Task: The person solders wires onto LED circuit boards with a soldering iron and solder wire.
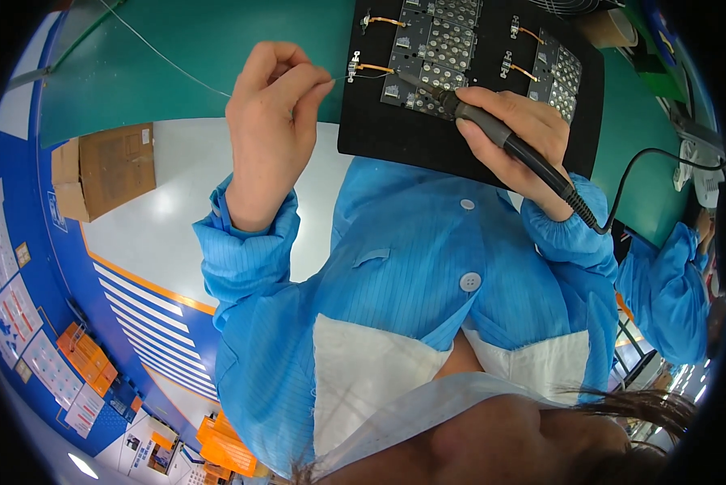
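My left hand (270,129) pinches a thin solder wire (369,77) between thumb and fingers. One end of the wire reaches the circuit boards (452,52); the other trails back to the upper left. My right hand (532,137) is wrapped round the handle of a soldering iron (545,168). The iron's tip meets the wire's end, or nearly so, at the edge of a board, beside an orange flex strip (376,68) with a small connector piece (353,67). The boards lie in columns on a black tray (363,133) and carry many round silver contacts.
The tray rests on a green work surface (177,89). The iron's black cable (621,190) loops off to the right. A brown cylindrical object (609,28) stands by the tray's far right corner. A cardboard box (116,171) is at left; another person in blue (666,295) sits at right.
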Demonstrator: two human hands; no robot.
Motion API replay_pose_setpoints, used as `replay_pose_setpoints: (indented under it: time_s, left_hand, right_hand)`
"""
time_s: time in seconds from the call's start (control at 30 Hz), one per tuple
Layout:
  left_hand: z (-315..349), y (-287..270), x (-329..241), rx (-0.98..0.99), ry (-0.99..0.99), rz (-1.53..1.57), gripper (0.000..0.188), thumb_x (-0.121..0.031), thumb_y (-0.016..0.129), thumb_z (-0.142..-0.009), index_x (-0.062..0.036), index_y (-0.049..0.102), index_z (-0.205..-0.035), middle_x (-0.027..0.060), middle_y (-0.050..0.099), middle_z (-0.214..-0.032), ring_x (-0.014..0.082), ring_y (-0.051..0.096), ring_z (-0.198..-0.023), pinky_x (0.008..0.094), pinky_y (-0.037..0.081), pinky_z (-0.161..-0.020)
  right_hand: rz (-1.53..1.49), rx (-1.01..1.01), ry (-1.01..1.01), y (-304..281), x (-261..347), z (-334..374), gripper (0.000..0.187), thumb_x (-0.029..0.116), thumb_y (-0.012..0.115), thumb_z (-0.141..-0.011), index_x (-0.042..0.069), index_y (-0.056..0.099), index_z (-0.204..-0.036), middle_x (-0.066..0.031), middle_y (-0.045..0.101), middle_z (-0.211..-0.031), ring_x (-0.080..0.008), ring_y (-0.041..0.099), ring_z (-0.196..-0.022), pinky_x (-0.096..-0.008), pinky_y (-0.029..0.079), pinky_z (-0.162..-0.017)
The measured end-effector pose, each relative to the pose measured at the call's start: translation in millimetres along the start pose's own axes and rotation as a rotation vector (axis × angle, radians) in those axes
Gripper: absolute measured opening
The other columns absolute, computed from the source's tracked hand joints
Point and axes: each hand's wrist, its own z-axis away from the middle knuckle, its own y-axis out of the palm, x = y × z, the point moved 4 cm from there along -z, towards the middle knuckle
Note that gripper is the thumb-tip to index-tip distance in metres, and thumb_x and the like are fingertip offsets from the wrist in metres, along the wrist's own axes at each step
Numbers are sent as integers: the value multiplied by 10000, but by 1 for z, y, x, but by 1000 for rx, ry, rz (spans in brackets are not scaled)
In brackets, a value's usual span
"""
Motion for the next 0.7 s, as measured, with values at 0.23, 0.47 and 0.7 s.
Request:
replay_pose_setpoints:
  time_s: [0.23, 0.47, 0.7]
  left_hand:
    - [0, 1, 2, -3, 19, -11, 63, 39, 684, -738, 1, 650, -776, 74, 534, -864, 214, 564, -684, 302, 464, -598]
    - [1, 5, 7, 25, 13, -36, 81, 53, 691, -747, 12, 649, -802, 81, 543, -905, 200, 584, -769, 281, 470, -648]
    - [-2, 11, 7, 8, -3, 3, 60, -19, 694, -744, -47, 677, -794, 54, 565, -903, 241, 558, -753, 344, 457, -679]
  right_hand:
    - [-16, 10, -23, 3, 1, -1, 264, 82, 710, -773, -31, 663, -1006, -123, 656, -702, -189, 646, -577, -249, 489, -504]
    - [12, 25, 7, 5, 3, -4, 261, 84, 711, -770, -26, 666, -1003, -119, 655, -696, -190, 642, -568, -249, 482, -497]
    - [35, 16, 12, 5, 4, -4, 263, 98, 712, -776, -12, 668, -1011, -114, 659, -696, -206, 644, -573, -252, 484, -509]
